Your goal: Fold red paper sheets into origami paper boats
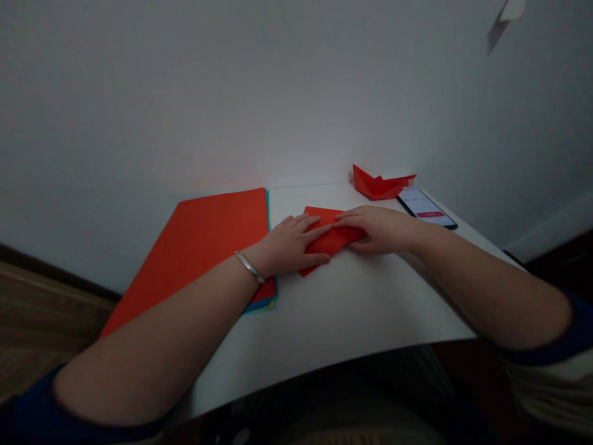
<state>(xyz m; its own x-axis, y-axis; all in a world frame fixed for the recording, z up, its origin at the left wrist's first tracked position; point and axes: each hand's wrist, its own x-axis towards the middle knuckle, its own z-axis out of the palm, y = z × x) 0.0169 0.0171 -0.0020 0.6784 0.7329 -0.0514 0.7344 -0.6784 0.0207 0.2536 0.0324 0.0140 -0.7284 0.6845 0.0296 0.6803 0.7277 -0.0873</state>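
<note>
- The left hand (290, 246) lay flat, fingers spread, pressing down on a folded red sheet (330, 240) on the white counter (352, 303); a silver bracelet (249, 267) circled that wrist.
- The right hand (377, 228) rested on the sheet's other end, fingers stretched along the upper edge and meeting the left fingertips near the middle; neither hand gripped or lifted the paper, both held it pinned.
- The sheet sat near the middle of the counter, already folded into a narrow slanted strip, which suggested early creases were in place while most of the shaping remained.
- Just beside the left wrist lay a stack of coloured paper (204, 247), red on top with blue and yellow edges showing beneath.
- A finished red paper boat (380, 183) stood at the far edge against the wall, apart from the hands.
- A phone (426, 208) lay next to the boat, its screen lit; what it showed was too small to read.
</note>
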